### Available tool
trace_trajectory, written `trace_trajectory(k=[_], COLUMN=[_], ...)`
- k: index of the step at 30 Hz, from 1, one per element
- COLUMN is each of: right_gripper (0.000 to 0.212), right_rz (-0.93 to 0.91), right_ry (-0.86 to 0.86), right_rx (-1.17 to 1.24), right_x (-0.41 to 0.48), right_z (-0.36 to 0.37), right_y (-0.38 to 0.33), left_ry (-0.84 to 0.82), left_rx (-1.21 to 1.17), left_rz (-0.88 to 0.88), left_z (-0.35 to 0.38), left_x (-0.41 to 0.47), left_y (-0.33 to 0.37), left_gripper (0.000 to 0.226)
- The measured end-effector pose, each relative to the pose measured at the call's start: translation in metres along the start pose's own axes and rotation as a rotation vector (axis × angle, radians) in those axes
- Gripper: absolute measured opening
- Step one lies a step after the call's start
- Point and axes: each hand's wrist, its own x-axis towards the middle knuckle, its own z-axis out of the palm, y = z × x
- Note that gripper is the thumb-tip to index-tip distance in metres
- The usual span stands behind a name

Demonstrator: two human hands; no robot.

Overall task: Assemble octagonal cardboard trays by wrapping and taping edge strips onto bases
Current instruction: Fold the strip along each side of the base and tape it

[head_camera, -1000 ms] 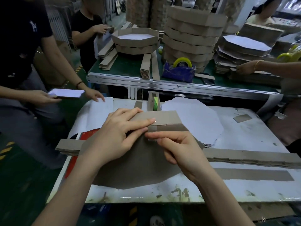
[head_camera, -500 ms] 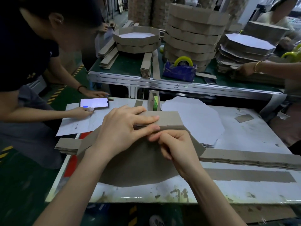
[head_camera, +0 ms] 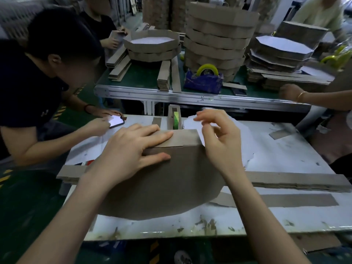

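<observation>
A brown octagonal cardboard base (head_camera: 162,183) lies on the white table, its far side raised. An edge strip (head_camera: 184,139) stands along that far side. My left hand (head_camera: 131,151) rests flat over the strip and the base, fingers straight, thumb on the base's face. My right hand (head_camera: 219,138) hovers above the strip's right end with loosely curled fingers, thumb and forefinger close together; I see nothing between them. A small dispenser with green tape (head_camera: 175,119) stands just behind the strip.
White octagonal sheets (head_camera: 266,149) lie at the right, a pile of strips (head_camera: 289,180) and one loose strip (head_camera: 285,201) nearer me. A person at the left leans over a phone (head_camera: 116,121). Behind, a green conveyor bench carries stacked trays (head_camera: 219,39) and a blue tape dispenser (head_camera: 203,81).
My right hand has lifted off the taped joint and moved up and right, toward the dispenser. My left hand stays pressed on the strip. The person at the left leaned further in.
</observation>
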Motion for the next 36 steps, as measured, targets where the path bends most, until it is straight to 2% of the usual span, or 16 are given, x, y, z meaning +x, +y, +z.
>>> trace_trajectory(k=[2,4,6,9,13,16,19,20,22,24,29,36], right_gripper=[0.019,0.022,0.032,0.034,0.037,0.049,0.061,0.059,0.041,0.029,0.036,0.045], right_rz=[0.118,0.235,0.253,0.225,0.269,0.345,0.382,0.363,0.293,0.276,0.298,0.209], right_ry=[-0.160,-0.312,-0.365,-0.355,-0.343,-0.354,-0.473,-0.549,-0.722,-0.803,-0.781,-0.781], right_rx=[-0.043,-0.090,-0.099,-0.055,-0.001,0.020,-0.047,-0.103,-0.241,-0.330,-0.343,-0.347], right_x=[0.009,0.010,0.006,0.002,0.002,0.005,0.015,0.019,0.026,0.031,0.042,0.052], right_z=[-0.001,-0.002,-0.002,-0.002,-0.011,-0.036,-0.069,-0.079,-0.090,-0.093,-0.086,-0.067], right_y=[0.007,0.016,0.022,0.019,0.017,0.017,0.012,0.009,0.003,0.000,-0.005,-0.008], left_ry=[-0.038,-0.168,-0.222,-0.136,-0.097,-0.077,0.032,0.038,0.025,0.055,0.122,0.063], left_rx=[0.030,0.077,0.159,0.186,0.182,0.118,-0.031,-0.093,-0.217,-0.294,-0.279,-0.314], left_rz=[0.012,-0.024,-0.057,-0.042,0.051,0.095,0.098,0.080,0.053,0.035,-0.016,-0.104], left_z=[-0.001,-0.003,-0.004,-0.005,0.014,0.017,0.014,0.016,0.023,0.028,0.030,0.028], left_x=[0.000,-0.001,0.000,0.017,0.044,0.053,0.050,0.047,0.038,0.028,0.015,-0.001], left_y=[0.000,0.001,0.002,0.026,0.063,0.068,0.069,0.068,0.063,0.057,0.037,0.022], left_gripper=[0.065,0.079,0.095,0.105,0.102,0.100,0.095,0.094,0.090,0.086,0.086,0.082])
